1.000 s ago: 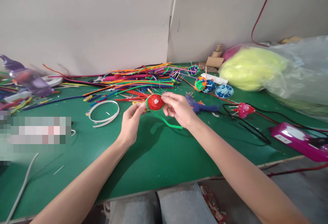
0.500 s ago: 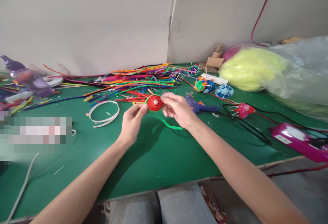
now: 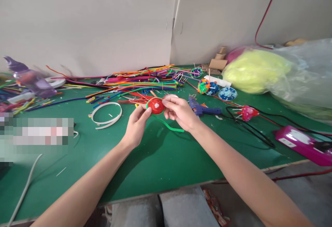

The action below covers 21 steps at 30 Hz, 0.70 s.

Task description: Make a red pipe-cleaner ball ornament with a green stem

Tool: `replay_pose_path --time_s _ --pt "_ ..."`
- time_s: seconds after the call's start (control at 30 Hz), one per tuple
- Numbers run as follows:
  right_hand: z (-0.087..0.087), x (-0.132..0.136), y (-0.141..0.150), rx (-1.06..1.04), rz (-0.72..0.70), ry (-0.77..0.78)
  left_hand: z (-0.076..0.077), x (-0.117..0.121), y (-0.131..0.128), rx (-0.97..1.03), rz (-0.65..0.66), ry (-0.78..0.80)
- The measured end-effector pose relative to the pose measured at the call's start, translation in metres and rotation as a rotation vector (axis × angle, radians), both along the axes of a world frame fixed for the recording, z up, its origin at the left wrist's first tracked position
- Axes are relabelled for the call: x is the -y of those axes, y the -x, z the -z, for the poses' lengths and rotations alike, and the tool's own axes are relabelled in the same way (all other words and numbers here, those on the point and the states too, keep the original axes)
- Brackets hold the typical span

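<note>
Between both hands, above the table, is a red coiled pipe-cleaner disc [image 3: 156, 105] with a pale spot at its centre and a green rim. My left hand [image 3: 137, 123] pinches its left edge, thumb on the front. On the opposite edge, the thumb and fingers of my right hand [image 3: 180, 112] are closed. From under the disc, a loose green pipe cleaner [image 3: 169, 126] trails to the right. Just behind my right hand lies a blue glue gun [image 3: 204, 110].
Bundles of coloured pipe cleaners [image 3: 147, 81] lie along the back. A white strip coil [image 3: 119, 116] is at left, a purple bottle [image 3: 35, 80] farther left. Small decorated domes [image 3: 227, 93], a pink power strip [image 3: 301, 142] and bagged yellow material [image 3: 255, 69] are at right.
My left thumb has slid slightly farther onto the front of the disc, and the disc has dipped a little. My right hand keeps nearly the same grip. The whole view has shifted slightly.
</note>
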State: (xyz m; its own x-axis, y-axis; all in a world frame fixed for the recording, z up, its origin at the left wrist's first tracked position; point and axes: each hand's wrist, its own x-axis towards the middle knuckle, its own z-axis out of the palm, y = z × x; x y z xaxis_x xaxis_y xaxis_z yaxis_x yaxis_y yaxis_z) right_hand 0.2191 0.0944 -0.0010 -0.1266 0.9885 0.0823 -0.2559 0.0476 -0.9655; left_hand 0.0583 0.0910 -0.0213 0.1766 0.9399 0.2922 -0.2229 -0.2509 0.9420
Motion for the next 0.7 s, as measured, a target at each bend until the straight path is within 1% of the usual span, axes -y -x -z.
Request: replay_pose_path --time_s 0.17,0.33,0.43,0.57,0.7 --pt "0.0007 -0.0001 0.0005 -0.013 -0.015 0.014 -0.0067 0.0023 -0.0019 0.071 0.006 0.078" --pt "0.0007 -0.0003 -0.0022 -0.035 -0.029 0.027 -0.0091 0.002 0.0013 0.063 0.025 0.133" --pt "0.0014 -0.0011 -0.0044 -0.032 -0.025 0.014 -0.0084 0.0019 0.0029 0.041 0.02 0.116" --pt "0.0025 -0.0018 -0.0054 -0.038 -0.019 0.023 -0.0066 0.0019 0.0035 -0.012 -0.022 0.072" --pt "0.0025 -0.0018 -0.0053 -0.032 -0.014 0.021 -0.0068 0.0026 0.0034 -0.035 -0.049 0.061"
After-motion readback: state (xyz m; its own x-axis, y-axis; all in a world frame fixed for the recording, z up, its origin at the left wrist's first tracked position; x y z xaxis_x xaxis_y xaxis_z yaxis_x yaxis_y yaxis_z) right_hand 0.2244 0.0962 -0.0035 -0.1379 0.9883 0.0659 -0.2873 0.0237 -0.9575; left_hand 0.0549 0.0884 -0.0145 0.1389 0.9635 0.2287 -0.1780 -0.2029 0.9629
